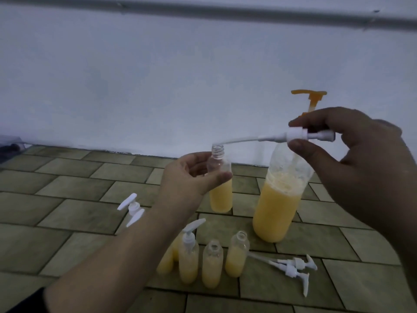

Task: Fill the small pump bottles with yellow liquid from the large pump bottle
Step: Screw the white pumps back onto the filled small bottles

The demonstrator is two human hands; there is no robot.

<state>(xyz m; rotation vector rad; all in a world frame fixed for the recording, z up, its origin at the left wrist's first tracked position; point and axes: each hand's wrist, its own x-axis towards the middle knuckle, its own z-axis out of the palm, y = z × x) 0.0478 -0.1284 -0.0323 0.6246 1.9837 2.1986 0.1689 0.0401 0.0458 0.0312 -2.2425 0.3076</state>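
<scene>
My left hand (194, 175) grips a small clear bottle (220, 195), part full of yellow liquid, lifted above the floor. My right hand (352, 159) pinches a white pump head (297, 134) by its collar, held sideways. The tip of its dip tube reaches the small bottle's open mouth. Behind my right hand stands the large bottle (277, 208), about half full of yellow liquid, with an orange pump (312, 98) on top. Several small bottles (212, 265) with yellow liquid stand on the floor in front; one carries a white pump (190, 231), two are open.
Two loose white pump heads (293, 267) lie on the tiled floor (67, 211) right of the small bottles. Another white pump (132, 208) shows beside my left forearm. A pale wall (158, 75) rises close behind, with a dark object (11, 145) at far left.
</scene>
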